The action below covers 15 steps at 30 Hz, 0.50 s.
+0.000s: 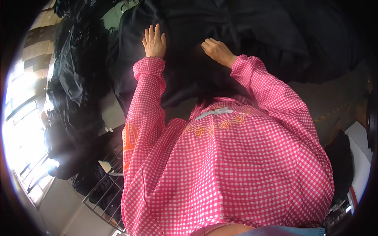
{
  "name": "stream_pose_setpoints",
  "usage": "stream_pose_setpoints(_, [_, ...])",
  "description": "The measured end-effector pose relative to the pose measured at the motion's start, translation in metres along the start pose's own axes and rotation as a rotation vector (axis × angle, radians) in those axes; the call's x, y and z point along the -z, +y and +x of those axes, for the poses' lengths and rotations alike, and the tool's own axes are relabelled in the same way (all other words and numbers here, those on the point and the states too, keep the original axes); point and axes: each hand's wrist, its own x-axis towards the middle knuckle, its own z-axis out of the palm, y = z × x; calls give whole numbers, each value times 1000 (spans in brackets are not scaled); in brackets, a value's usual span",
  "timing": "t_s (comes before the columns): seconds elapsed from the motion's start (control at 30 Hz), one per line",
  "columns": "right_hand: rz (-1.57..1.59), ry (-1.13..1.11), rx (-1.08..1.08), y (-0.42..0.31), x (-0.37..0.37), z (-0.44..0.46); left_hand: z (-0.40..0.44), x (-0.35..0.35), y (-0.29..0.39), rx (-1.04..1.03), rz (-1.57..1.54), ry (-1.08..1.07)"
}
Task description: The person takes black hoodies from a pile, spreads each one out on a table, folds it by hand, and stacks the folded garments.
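Bright daylight pours through a barred window at the far left of your head view, while the edges of the picture fall into darkness. Ahead of you a broad black cloth spreads across the top of the view, with soft folds and a loose lower edge near your body.

Your left hand lies palm down on this cloth, fingers straight and fanned wide. Your right hand is beside it, well apart, its fingers curled under into a loose fist over the same cloth; you cannot tell from this angle whether it pinches a fold.

You wear a pink checked smock with orange lettering on the chest, its sleeves reaching both wrists. To your left hangs a heap of dark fabric, with a patch of green surface showing near its top. Lower down on that side stands a metal wire rack. At your right, a white panel leans near a dark shape too dim to identify.
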Motion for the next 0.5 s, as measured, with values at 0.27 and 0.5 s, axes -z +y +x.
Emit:
stream_pose_setpoints(0.27, [235, 87, -161, -15, 79, -50, -7, -6, 3, -13, -29, 3])
stream_pose_setpoints(0.5, [247, -361, -481, -20, 138, -204, -6, -9, 6, -8, -41, 9])
